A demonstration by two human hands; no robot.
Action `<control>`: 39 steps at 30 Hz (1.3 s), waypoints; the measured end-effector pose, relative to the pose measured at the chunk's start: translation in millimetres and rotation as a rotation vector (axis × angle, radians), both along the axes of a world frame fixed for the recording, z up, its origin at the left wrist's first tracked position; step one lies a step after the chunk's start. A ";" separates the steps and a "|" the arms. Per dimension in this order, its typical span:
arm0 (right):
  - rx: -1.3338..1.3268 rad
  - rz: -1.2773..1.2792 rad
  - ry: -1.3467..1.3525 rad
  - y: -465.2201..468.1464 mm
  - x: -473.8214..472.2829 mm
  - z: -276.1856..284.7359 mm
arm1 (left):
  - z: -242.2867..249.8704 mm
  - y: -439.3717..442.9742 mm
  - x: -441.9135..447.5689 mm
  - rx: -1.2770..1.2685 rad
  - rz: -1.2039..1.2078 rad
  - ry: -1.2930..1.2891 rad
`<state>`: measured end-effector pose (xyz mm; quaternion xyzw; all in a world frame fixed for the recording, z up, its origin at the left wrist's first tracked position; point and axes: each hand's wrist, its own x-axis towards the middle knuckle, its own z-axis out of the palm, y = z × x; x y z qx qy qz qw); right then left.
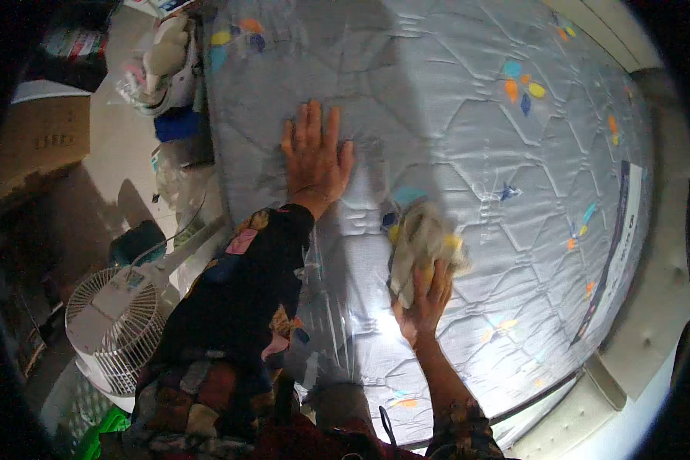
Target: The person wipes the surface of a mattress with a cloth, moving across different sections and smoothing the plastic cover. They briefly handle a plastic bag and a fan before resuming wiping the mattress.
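Note:
A grey quilted mattress point(471, 149) in clear plastic wrap, printed with small coloured leaf shapes, spreads out before me. My left hand point(317, 155) lies palm down on it with the fingers apart, holding nothing. Lower and to the right, my right hand point(425, 299) presses a crumpled beige cloth point(422, 236) against the plastic. The cloth bunches ahead of my fingers and is slightly blurred at its right edge. Part of the palm is hidden from view.
A white electric fan point(115, 333) stands at the lower left, its cable running upward. Beyond it are a cardboard box point(43, 141), plastic bags point(175, 178) and a blue item point(176, 125) on the floor. A padded beige bed frame point(655, 276) borders the mattress on the right.

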<state>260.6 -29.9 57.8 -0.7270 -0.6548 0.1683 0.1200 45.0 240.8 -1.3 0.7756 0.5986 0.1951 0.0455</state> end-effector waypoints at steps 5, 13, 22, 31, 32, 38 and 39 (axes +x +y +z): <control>-0.050 0.019 0.043 -39.5 6.0 6.5 | -2.3 -1.5 -0.1 -0.018 0.001 0.040; 0.255 0.019 -0.129 239.8 42.7 -33.1 | -7.0 0.6 -2.8 -0.034 -0.013 0.110; 0.340 -0.231 -0.177 354.3 98.1 -35.8 | -6.0 1.8 0.4 -0.036 0.019 0.136; 0.103 -0.110 -0.057 74.7 50.6 -15.2 | -13.5 -0.8 -2.6 0.085 -0.012 0.116; 0.048 -0.112 -0.049 39.3 43.6 -11.3 | -15.0 -1.0 -3.4 0.080 -0.008 0.160; -0.175 -0.237 -0.047 -94.7 4.7 19.9 | -22.5 0.5 -5.5 0.067 -0.027 0.111; -0.122 -0.245 -0.047 -96.8 2.8 20.9 | -22.4 0.7 -5.7 0.072 -0.038 0.107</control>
